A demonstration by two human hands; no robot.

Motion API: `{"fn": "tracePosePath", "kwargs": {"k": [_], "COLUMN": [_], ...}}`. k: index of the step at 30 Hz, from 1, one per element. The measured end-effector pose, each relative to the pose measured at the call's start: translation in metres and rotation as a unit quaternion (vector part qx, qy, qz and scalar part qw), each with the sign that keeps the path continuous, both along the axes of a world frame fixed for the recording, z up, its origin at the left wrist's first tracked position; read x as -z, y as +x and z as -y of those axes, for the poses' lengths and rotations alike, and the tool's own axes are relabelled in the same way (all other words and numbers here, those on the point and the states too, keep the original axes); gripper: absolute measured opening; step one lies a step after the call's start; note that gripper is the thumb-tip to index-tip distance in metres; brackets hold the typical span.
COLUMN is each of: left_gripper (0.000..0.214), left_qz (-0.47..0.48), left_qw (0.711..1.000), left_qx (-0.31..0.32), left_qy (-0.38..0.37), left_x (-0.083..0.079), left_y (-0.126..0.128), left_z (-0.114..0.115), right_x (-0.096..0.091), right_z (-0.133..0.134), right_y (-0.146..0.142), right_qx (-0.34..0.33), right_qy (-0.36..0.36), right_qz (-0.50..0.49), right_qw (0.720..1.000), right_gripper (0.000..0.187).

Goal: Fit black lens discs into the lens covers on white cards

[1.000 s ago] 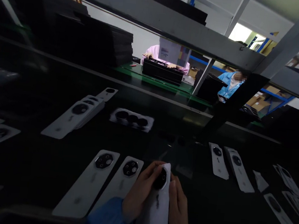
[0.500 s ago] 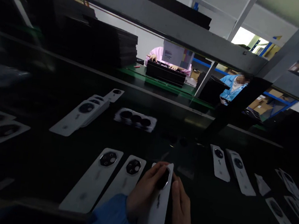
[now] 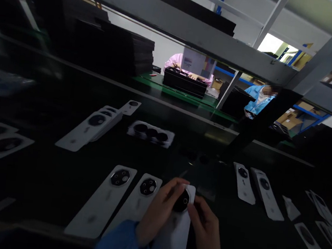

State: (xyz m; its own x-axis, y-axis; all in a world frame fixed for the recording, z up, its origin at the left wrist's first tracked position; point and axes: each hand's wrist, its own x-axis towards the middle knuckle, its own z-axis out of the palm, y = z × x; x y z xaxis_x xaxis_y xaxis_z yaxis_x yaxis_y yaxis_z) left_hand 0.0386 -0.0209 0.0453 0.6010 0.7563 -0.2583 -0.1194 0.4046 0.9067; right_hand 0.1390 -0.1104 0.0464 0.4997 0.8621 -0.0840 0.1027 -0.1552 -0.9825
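Both my hands hold a white phone back cover (image 3: 178, 230) low in the middle, its black round camera ring (image 3: 181, 201) near the top end. My left hand (image 3: 156, 213) grips the cover's left side with fingers curled up to the ring. My right hand (image 3: 205, 229) pinches the right edge beside the ring. Two more white back covers lie flat on the dark surface just left of my hands, the nearer one (image 3: 134, 207) and the farther one (image 3: 101, 201).
More white covers lie scattered: a small stack (image 3: 89, 127) at left, a pair (image 3: 255, 186) at right, several at both edges. A strip of black camera rings (image 3: 150, 134) sits in the middle. Two people work beyond a green belt (image 3: 184, 96); black trays (image 3: 114, 50) are stacked at back left.
The cover in my hands has tilted from edge-on to lie flatter, with the camera ring now facing up. My right fingers have moved closer to the ring.
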Motion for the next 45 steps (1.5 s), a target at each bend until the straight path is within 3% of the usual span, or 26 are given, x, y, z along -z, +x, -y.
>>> {"fn": "tracePosePath", "kwargs": {"k": [4,11,17,25,32,38,45], "left_gripper": [0.03,0.063,0.069,0.065,0.069,0.065,0.039], "left_qz": [-0.043,-0.058,-0.057,-0.043,-0.045,-0.025,-0.043], "left_qw": [0.996,0.991,0.993,0.993,0.989,0.99,0.981], "left_qx": [-0.005,0.065,0.067,0.094,0.138,0.121,0.171], "left_qy": [0.083,0.103,0.076,0.052,0.028,0.07,0.085], "left_x": [-0.008,-0.004,0.004,-0.001,-0.006,-0.002,-0.001], "left_y": [-0.006,-0.016,-0.015,-0.012,-0.017,-0.024,-0.025], "left_z": [0.0,-0.002,0.002,0.002,-0.004,-0.009,-0.018], "right_x": [0.001,0.014,0.006,0.007,0.002,0.005,0.012], "right_z": [-0.003,-0.004,-0.006,-0.006,-0.003,-0.004,-0.007], "right_y": [0.004,0.008,0.003,0.001,0.003,0.005,0.008], "right_qx": [-0.006,0.035,0.065,0.075,-0.019,0.022,0.047], "right_qy": [-0.011,0.021,0.005,-0.013,0.01,0.009,0.026], "right_qz": [-0.015,-0.068,-0.107,-0.097,-0.11,-0.144,-0.15], "right_qw": [1.0,0.997,0.992,0.992,0.994,0.989,0.987], "right_gripper": [0.026,0.025,0.028,0.035,0.026,0.024,0.022]}}
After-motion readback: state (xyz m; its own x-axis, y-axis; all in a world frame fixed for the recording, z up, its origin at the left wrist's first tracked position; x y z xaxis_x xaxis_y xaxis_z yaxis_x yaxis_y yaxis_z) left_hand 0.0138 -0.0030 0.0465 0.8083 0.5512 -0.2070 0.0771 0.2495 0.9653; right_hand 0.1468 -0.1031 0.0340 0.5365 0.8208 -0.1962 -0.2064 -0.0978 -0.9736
